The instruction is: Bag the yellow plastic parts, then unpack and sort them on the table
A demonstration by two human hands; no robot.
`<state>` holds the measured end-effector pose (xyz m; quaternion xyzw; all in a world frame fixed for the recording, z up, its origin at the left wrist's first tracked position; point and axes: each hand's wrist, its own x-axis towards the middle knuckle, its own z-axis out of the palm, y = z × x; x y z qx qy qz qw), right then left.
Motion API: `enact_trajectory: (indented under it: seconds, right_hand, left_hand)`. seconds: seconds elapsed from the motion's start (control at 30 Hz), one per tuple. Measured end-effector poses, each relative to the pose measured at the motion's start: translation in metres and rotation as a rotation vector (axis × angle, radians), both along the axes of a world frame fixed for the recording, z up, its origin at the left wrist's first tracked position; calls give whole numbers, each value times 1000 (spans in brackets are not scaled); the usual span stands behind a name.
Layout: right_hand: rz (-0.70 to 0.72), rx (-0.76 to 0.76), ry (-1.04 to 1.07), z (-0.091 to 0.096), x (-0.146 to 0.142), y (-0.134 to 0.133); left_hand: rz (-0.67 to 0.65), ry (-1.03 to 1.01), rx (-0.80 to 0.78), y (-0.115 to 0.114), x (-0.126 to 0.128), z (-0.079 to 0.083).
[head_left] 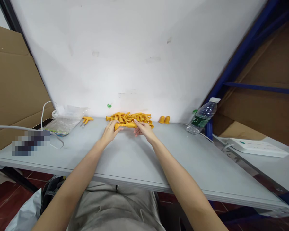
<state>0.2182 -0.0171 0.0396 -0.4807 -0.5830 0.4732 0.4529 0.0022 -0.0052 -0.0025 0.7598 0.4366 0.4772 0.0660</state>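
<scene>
Both my arms reach across a grey table (pixel 125 160) to its far edge by a white wall. My left hand (pixel 109 131) and my right hand (pixel 144 129) each pinch one end of a long orange plastic piece (pixel 126 125), held level just above the table. Right behind it lies a pile of several similar orange plastic parts (pixel 130 116). Two small orange caps (pixel 164 120) stand to the right of the pile. A single orange T-shaped part (pixel 87 119) lies to the left of it.
A clear plastic bag (pixel 65 120) and a white cable (pixel 44 110) lie at the far left. A water bottle (pixel 202 116) leans at the far right. A white power strip (pixel 255 147) sits on a second table to the right. Cardboard stands on both sides.
</scene>
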Motion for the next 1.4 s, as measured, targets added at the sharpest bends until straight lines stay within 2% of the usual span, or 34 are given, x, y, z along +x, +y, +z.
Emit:
enact_trajectory:
  seconds: [0.2, 0.43, 0.53, 0.63, 0.7, 0.8, 0.9, 0.97, 1.07, 1.13, 1.23, 1.3, 1.4]
  right_hand:
    - [-43, -130, 64, 3, -6, -4]
    - [25, -355, 433, 0, -6, 2]
    - [-22, -268, 483, 1, 4, 11]
    - [-157, -64, 478, 4, 11, 25]
    - [-270, 109, 374, 5, 11, 36]
    - [-407, 387, 63, 3, 1, 53]
    - [-410, 594, -266, -4, -13, 64]
    - [-363, 620, -481, -11, -22, 68]
    - [-301, 522, -758, -17, -30, 73]
    - [-262, 454, -853, -19, -33, 76]
    - [-227, 417, -879, -17, -31, 80]
    - [-222, 456, -855, -16, -25, 80]
    - [-247, 578, -801, -17, -8, 74]
  left_hand:
    - [26, 27, 24, 2, 1, -3]
    - [4, 28, 34, -2, 3, -2]
    - [59, -50, 98, -3, 2, 1]
    - [129, -144, 125, 0, 1, 1]
    - [168, -174, 111, 2, 0, -2]
    - [187, -167, 77, 6, 0, -7]
    - [180, -146, 57, 9, 0, -11]
    - [175, -139, 51, 10, -1, -13]
    - [175, -135, 43, 11, -2, -14]
    - [179, -138, 40, 11, -1, -14]
    - [197, -138, 48, 11, 1, -15]
    - [237, -128, 56, 12, -1, -14]
    - [409, -122, 21, 18, -18, -4]
